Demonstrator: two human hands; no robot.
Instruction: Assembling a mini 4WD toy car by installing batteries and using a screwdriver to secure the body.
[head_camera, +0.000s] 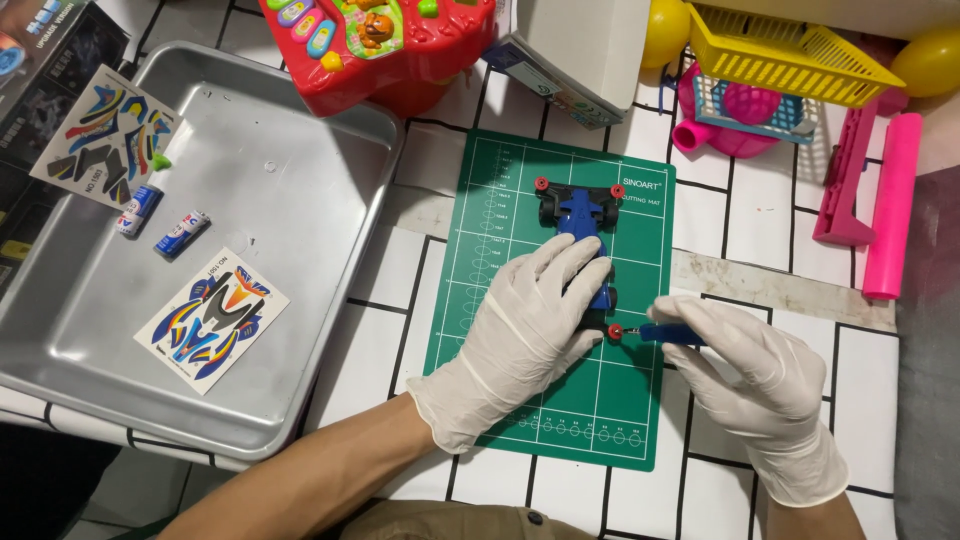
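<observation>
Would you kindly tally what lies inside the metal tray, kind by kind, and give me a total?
In the metal tray:
Sticker sheets: 1, a colourful sheet; a second sheet lies over the tray's rim.
Small batteries: 2, one battery and another battery.
Small green piece: 1.
Total: 4, or 5 with the rim sheet.
</observation>
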